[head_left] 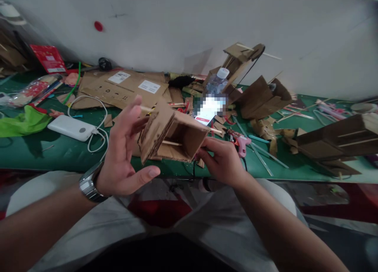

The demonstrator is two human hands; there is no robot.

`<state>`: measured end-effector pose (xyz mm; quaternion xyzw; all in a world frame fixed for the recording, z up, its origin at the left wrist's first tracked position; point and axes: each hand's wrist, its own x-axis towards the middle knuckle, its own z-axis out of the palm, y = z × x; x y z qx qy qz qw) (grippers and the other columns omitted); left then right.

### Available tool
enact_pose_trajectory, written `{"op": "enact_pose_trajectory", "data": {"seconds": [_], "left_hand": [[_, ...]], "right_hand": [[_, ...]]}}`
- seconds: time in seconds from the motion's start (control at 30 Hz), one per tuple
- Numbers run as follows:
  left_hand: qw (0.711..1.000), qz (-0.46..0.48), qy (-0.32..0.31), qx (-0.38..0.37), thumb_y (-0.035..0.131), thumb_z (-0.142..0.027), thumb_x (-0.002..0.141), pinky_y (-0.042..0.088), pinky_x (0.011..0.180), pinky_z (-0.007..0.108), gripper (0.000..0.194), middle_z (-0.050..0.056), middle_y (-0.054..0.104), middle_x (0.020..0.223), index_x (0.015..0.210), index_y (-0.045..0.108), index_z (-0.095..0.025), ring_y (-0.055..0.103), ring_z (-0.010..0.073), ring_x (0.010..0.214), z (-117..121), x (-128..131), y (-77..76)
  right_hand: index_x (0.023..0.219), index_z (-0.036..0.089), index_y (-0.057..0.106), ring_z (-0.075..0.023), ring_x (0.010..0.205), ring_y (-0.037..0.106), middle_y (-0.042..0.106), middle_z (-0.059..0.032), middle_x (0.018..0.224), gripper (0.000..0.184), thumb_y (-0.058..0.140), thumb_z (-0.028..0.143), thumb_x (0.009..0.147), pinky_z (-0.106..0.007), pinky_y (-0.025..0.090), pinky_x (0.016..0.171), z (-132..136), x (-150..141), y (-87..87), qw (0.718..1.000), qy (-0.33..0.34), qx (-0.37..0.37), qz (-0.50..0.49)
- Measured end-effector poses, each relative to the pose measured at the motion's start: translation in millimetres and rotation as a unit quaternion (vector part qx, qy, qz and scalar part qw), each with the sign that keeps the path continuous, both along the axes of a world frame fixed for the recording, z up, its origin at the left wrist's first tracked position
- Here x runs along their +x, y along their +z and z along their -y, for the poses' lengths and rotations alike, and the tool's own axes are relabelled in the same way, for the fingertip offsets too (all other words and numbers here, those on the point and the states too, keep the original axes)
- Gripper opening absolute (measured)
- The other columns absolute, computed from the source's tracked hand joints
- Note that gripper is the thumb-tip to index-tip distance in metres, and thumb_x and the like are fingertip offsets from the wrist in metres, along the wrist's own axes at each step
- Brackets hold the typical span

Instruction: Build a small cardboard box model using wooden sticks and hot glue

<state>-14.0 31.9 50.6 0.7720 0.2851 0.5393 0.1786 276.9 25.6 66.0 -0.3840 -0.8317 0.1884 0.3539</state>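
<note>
A: Where's the cardbd box [195,140] held?
B: Over table [65,151] edge, R side pinched by R hand [223,159], prob. so its open end can be seen.
A: L hand [118,157]?
B: Spread beside box, unclenched; contact can't be told.

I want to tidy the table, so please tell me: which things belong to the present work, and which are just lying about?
In the work: box, in the right hand; stick inside it; probably glue gun.
Apparently just lying about: power bank; bottle; red packet.
</note>
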Motion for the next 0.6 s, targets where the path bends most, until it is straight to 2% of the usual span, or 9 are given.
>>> {"op": "enact_pose_trajectory", "data": {"seconds": [0.07,0.13,0.3,0.47,0.53,0.6], "left_hand": [[0.999,0.039,-0.027,-0.02,0.073,-0.068,0.095,0.054,0.123,0.073,0.094,0.002,0.03,0.181,0.172,0.02,-0.054,0.029,0.0419,0.171,-1,3,-1.2],[0.996,0.068,-0.023,-0.05,0.075,-0.063,0.096,0.058,0.12,0.069,0.09,0.001,0.036,0.177,0.17,0.024,-0.056,0.033,0.0399,0.169,0,6,-1.6],[0.991,0.101,-0.013,-0.085,0.08,-0.054,0.095,0.056,0.123,0.065,0.08,0.01,0.048,0.164,0.163,0.041,-0.041,0.053,0.0371,0.154,7,10,-2.9],[0.995,0.088,0.022,-0.032,0.085,-0.046,0.093,0.062,0.116,0.061,0.068,0.01,0.048,0.152,0.149,0.048,-0.037,0.055,0.0355,0.148,5,8,2.4],[0.996,0.083,0.044,-0.004,0.087,-0.045,0.091,0.064,0.111,0.06,0.065,0.008,0.048,0.147,0.144,0.049,-0.037,0.054,0.0353,0.148,-1,4,5.8],[0.993,0.094,0.064,0.025,0.09,-0.047,0.088,0.064,0.108,0.061,0.067,0.007,0.049,0.143,0.141,0.05,-0.035,0.053,0.0356,0.147,-8,-2,7.7]], "right_hand": [[0.095,0.022,0.072,-0.0144,0.068,0.07,0.078,-0.0025,0.081,0.017,0.063,0.026,0.109,-0.025,0.055,0.065,0,-2,-1.2,0.999,-0.022,-0.012,-0.026],[0.095,0.022,0.072,-0.0143,0.064,0.068,0.076,-0.0012,0.077,0.016,0.064,0.026,0.108,-0.026,0.054,0.063,2,-6,-4.4,0.998,-0.036,-0.021,-0.041],[0.095,0.023,0.071,-0.0163,0.07,0.072,0.079,-0.0031,0.081,0.017,0.064,0.027,0.109,-0.028,0.056,0.069,8,-21,-18.1,0.999,-0.006,-0.022,-0.042],[0.104,0.022,0.073,-0.0196,0.084,0.078,0.082,-0.0082,0.095,0.017,0.061,0.031,0.111,-0.029,0.058,0.072,16,-31,-22.1,1.0,0.008,0.002,0.011],[0.113,0.02,0.074,-0.0223,0.09,0.079,0.083,-0.0114,0.106,0.018,0.063,0.034,0.11,-0.031,0.059,0.074,18,-30,-18.8,0.998,-0.009,-0.002,0.061],[0.114,0.019,0.075,-0.0233,0.086,0.079,0.083,-0.0116,0.107,0.019,0.065,0.035,0.109,-0.033,0.057,0.071,19,-27,-14.9,0.994,-0.036,-0.002,0.101]]}}
